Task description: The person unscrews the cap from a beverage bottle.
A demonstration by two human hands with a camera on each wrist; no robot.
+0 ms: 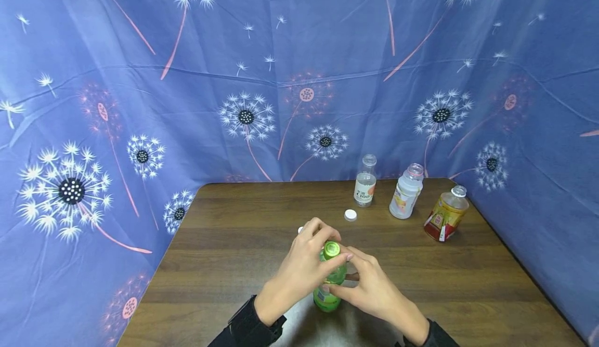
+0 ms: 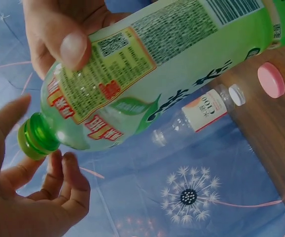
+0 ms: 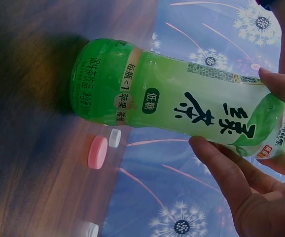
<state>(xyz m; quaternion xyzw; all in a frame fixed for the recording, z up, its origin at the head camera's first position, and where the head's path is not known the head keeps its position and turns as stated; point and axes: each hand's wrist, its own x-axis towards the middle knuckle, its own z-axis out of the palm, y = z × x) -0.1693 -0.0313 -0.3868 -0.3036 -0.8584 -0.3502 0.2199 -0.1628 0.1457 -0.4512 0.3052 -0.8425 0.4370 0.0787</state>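
Observation:
A green tea bottle with a green cap stands in front of the person, between both hands. My right hand grips its upper body, the thumb lying over the label and the other fingers round the far side. Around the capped neck, my left hand is loosely spread. Its thumb stands off from the cap in the left wrist view, while the other fingers bend close beneath it.
Uncapped at the back right are a clear bottle, a white-labelled bottle and a yellow-red bottle. A white cap lies on the wooden table. The right wrist view shows a pink cap beside a small white one.

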